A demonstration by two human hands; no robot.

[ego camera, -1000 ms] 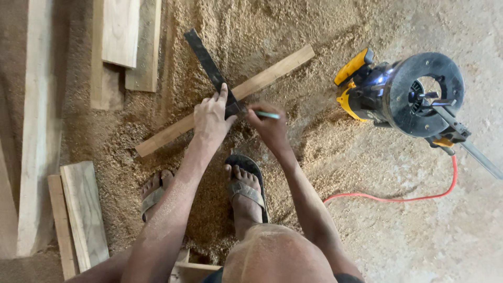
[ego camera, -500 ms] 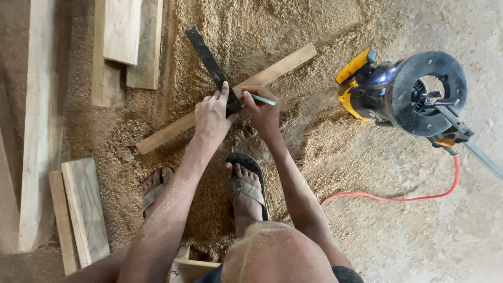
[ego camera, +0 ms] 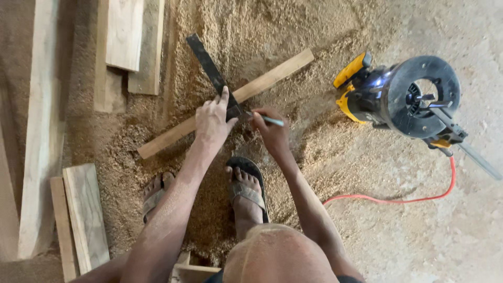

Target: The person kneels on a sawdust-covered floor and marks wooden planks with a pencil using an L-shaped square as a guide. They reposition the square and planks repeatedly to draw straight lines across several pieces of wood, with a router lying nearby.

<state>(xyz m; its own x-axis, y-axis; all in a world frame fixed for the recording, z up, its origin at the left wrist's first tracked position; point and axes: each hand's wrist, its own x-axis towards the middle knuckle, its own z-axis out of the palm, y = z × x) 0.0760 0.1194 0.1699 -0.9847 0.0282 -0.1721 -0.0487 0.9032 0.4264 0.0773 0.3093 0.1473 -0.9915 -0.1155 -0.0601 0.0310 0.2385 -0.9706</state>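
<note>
- Two hands are working: left hand (ego camera: 212,119) pressing flat, fingers spread, on the dark square (ego camera: 212,73) across the wooden strip (ego camera: 272,73)
- right hand (ego camera: 272,132), fingers pinching a pencil (ego camera: 267,119), has shifted nearer the square, probably marking

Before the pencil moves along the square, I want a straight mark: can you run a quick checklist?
1. Left hand pressing on the dark square: ok.
2. Square lying across the wooden strip: ok.
3. Right hand holding the pencil, tip at the square's edge: ok.
4. Square tight against the strip's edge: cannot tell.
5. Yellow power tool and red cord apart from both hands: ok.
</note>
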